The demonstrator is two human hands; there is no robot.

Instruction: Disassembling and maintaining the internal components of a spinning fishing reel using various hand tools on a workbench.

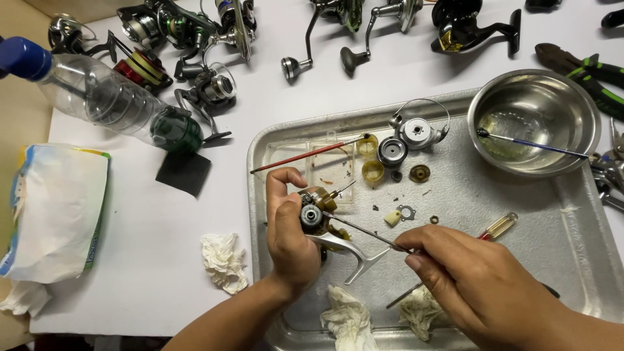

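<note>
My left hand grips a partly stripped fishing reel body with a silver foot, held over a metal tray. My right hand pinches a thin metal pick whose tip touches the reel's bearing area. A screwdriver with a clear yellow handle lies just behind that hand. Small reel parts lie on the tray: a rotor with bail wire, a round cap, brass gears, a washer.
A steel bowl holding a blue-handled brush sits at the tray's right corner. A red brush, crumpled tissues, a plastic bottle, a tissue pack, several reels and green pliers surround it.
</note>
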